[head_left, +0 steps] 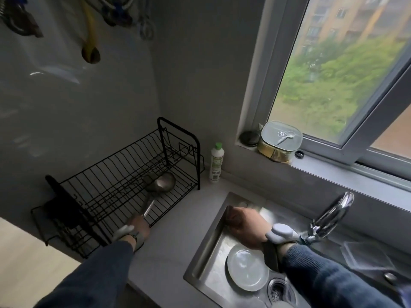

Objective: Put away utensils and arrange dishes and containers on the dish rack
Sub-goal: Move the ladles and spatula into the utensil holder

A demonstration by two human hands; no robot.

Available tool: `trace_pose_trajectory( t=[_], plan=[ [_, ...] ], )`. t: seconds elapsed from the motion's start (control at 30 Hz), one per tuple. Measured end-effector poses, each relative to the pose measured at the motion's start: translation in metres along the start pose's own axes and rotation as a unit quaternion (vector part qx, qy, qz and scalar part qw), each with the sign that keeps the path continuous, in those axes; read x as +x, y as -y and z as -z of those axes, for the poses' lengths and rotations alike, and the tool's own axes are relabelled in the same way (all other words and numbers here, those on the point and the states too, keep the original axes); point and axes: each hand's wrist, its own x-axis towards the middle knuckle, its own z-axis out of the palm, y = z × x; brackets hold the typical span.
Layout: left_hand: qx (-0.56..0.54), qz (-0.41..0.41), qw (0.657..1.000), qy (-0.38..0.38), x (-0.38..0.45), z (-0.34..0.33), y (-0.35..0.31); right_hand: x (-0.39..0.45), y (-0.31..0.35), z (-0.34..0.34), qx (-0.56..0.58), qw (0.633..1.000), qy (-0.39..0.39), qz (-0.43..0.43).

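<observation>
A white plate (248, 270) is seen in the sink (206, 247), just below the right hand (246, 225), whose grip cannot be told. The ladle (155, 192) handle is gripped by the left hand (139, 226); beyond it, the bowl is best lowered flat onto the dish rack (111, 185).

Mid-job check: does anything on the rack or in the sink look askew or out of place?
Nothing is damaged or spilled. The ladle lies across the dish rack, handle in the left hand. A white plate lies flat in the sink.
</observation>
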Motion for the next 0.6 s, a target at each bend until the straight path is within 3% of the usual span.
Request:
trace_pose_trajectory(
  t=[0.27, 0.37, 0.6],
  plan=[
    [-0.012, -0.021, 0.998, -0.050, -0.041, 0.017, -0.014, -0.013, 0.001, 0.005, 0.018, 1.000, -0.014, 0.002],
    [-0.010, -0.084, 0.994, -0.067, -0.075, 0.019, -0.015, -0.026, 0.005, 0.001, 0.038, 0.999, 0.008, -0.012],
    [0.014, -0.231, 0.972, 0.037, -0.151, 0.017, -0.022, -0.059, 0.011, -0.022, 0.068, 0.995, 0.061, -0.038]
  ],
)
